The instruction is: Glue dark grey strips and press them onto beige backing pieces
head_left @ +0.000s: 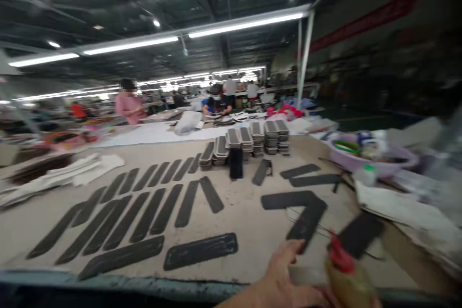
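Observation:
My left hand (279, 274) reaches in from the bottom edge, right of the middle, thumb and fingers curved around a pale, blurred piece (306, 275) whose kind I cannot make out. Just right of it, a yellowish squeeze bottle (348, 284) with a red tip stands tilted. My right hand (330, 296) shows only as blurred fingers low against the bottle, mostly cut off by the frame. Beyond the hands lie a dark rounded strip (308, 219), overlapping another dark strip (285, 199), and a wider dark piece (361, 233).
Rows of dark strips (166, 209) cover the table's left and middle. Stacks of pale-edged pieces (256, 139) stand at the back. A purple basin (393, 166) with assorted items sits right, near white cloth (400, 204). White sheets (86, 171) lie left. People work at farther tables.

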